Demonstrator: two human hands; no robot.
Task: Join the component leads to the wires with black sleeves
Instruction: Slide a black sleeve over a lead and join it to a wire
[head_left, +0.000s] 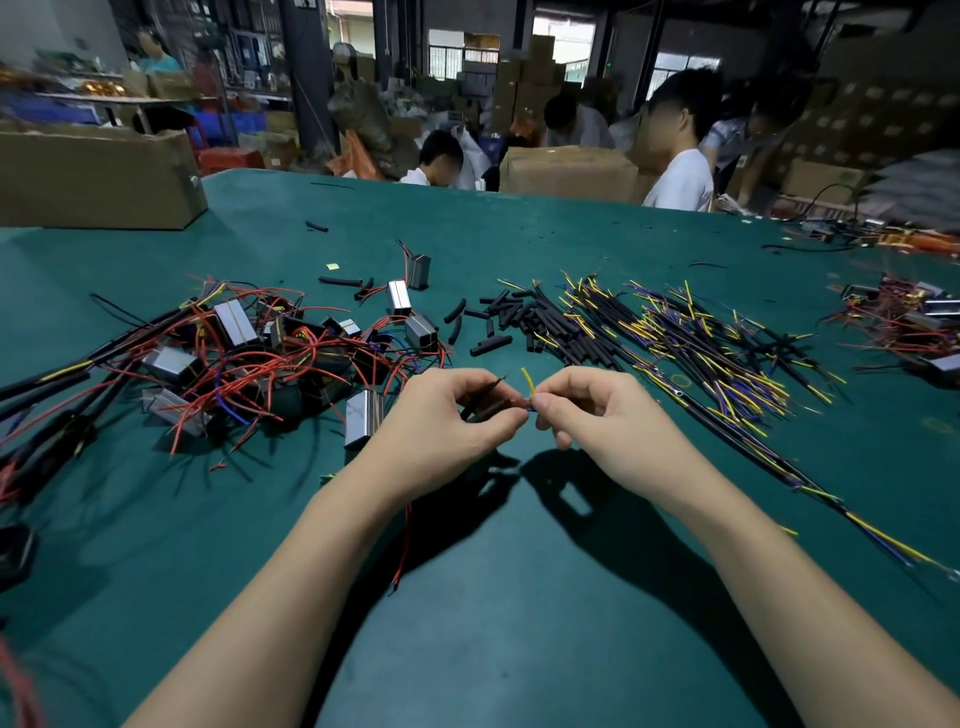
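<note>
My left hand (451, 415) pinches a thin dark lead and a black sleeve (483, 399) above the green table. My right hand (597, 410) pinches the ends of a yellow wire (528, 380) and a blue wire right beside the left fingertips; the yellow tip sticks up between the hands. A red lead (402, 545) hangs down under my left wrist. A silver box component (363, 418) lies just left of my left hand. What the hanging red lead joins to is hidden by the hand.
A tangle of silver components with red leads (234, 358) covers the left of the table (493, 623). Loose black sleeves (498, 317) lie in the middle. Sleeved yellow and blue wires (701, 353) spread on the right. A cardboard box (98, 176) stands far left. People work beyond the far edge.
</note>
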